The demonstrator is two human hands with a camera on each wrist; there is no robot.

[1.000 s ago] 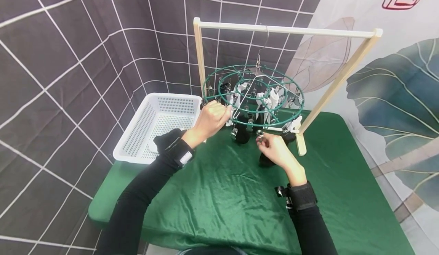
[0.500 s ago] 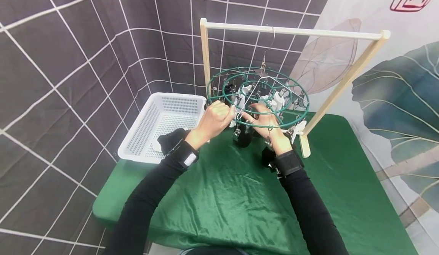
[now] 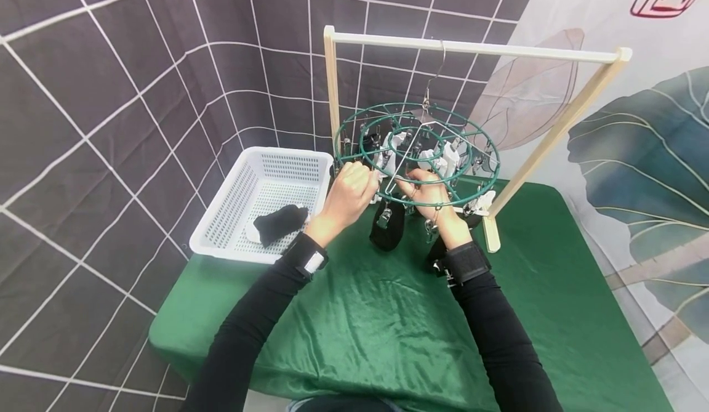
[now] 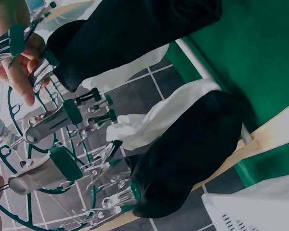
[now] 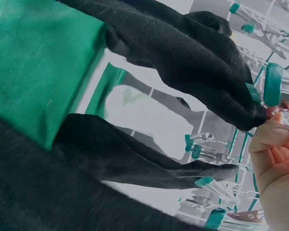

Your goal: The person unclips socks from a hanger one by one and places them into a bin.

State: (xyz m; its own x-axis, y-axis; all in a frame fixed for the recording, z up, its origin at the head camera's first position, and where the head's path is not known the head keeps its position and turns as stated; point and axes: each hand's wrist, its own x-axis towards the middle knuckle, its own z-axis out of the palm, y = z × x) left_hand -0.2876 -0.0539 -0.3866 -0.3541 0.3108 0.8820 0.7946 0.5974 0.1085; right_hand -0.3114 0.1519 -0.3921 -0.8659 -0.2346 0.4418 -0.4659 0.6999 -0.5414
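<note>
A green round clip hanger (image 3: 388, 197) hangs from the rack, with black and white socks on its metal clips. My left hand (image 3: 349, 191) grips the hanger's front-left rim with curled fingers; its fingertips show only at the left edge of the left wrist view. Under the front of the ring, my right hand (image 3: 429, 195) pinches a metal clip at the end of a black sock (image 5: 192, 62). That sock stretches away from the fingertips in the right wrist view. Another black sock (image 4: 192, 154) hangs from a clip beside a white one (image 4: 168, 110).
A white perforated basket (image 3: 213, 227) stands at the left, with a black sock (image 3: 281, 222) and something white inside. The wooden rack (image 3: 476, 47) spans the back of the table, its right foot (image 3: 491, 233) near my right forearm. A green cloth (image 3: 354, 319) covers the table.
My right hand has moved up and left from a dangling front clip to a clip under the ring. My left hand stays at the rim, its wrist lowered slightly, uncovering the basket's black sock.
</note>
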